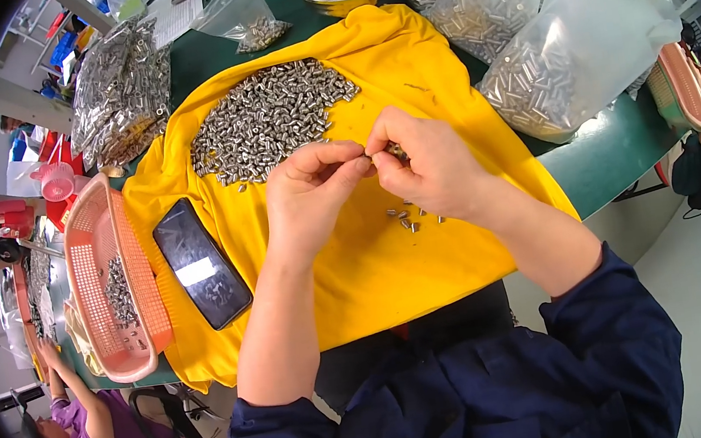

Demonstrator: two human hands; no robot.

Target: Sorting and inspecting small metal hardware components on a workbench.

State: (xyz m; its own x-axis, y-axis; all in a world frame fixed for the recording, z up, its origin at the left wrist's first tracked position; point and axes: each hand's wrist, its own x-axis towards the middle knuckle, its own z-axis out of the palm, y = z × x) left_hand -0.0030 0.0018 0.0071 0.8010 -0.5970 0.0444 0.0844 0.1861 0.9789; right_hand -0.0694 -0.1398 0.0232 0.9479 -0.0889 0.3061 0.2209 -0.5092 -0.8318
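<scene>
Left hand: your left hand (pixel 316 190), at the centre of the frame, is nearly closed, thumb and forefinger pinched together on a small metal part (pixel 369 154); its other fingers are curled in.
Right hand: your right hand (pixel 431 163), just right of centre, is curled, thumb and forefinger drawn in against the same part, so the two hands meet fingertip to fingertip.
In the right palm: brass-coloured pieces (pixel 397 151) show within the curled fingers; you cannot tell how many.
Part in hand: it sits between your fingertips, above the yellow cloth (pixel 403 291); its shape is mostly hidden.
Loose pieces: a few small metal cylinders (pixel 408 222) lie on the cloth below your right hand.
Pile: a broad heap of silvery metal pieces (pixel 268 120) covers the cloth at upper centre-left.
Left of the cloth: a pink basket (pixel 156 308) holds more pieces; a dark phone (pixel 201 264) lies on the cloth beside it.
Top of the frame: a steel bowl (pixel 344 5) holds small parts.
Upper right: clear bags (pixel 539 78) of metal cylinders rest on the green table (pixel 615 160).
</scene>
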